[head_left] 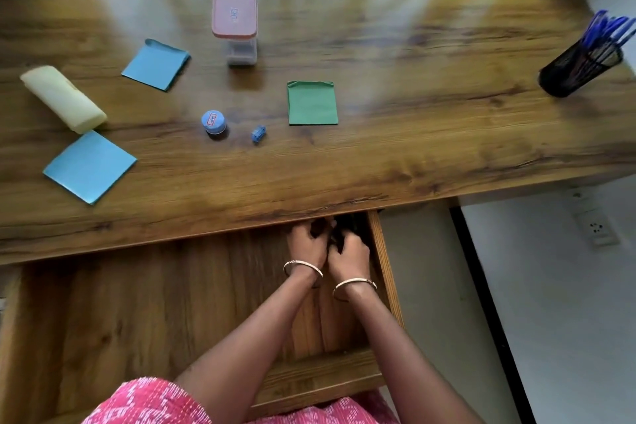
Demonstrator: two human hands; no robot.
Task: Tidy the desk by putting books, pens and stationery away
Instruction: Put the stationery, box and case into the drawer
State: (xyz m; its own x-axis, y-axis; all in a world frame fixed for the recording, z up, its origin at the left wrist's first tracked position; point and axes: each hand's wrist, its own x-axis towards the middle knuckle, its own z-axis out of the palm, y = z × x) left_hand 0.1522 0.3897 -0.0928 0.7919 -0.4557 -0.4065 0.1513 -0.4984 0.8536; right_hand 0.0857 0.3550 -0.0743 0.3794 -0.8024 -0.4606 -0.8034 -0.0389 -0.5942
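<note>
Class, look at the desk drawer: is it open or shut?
Open. The drawer is pulled out below the desk edge, its wooden bottom showing, and both hands reach into its far right corner.

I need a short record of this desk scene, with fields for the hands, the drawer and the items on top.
left hand: in the open drawer's far right corner, on something dark
right hand: beside the left, on the same dark thing; grip unclear
drawer: pulled out under the desk
desk: wooden, below a window
blue papers: two, at left
green paper: centre
yellow case: far left
pen holder: far right, blue pens inside
clear container: pink lid, at back
</note>
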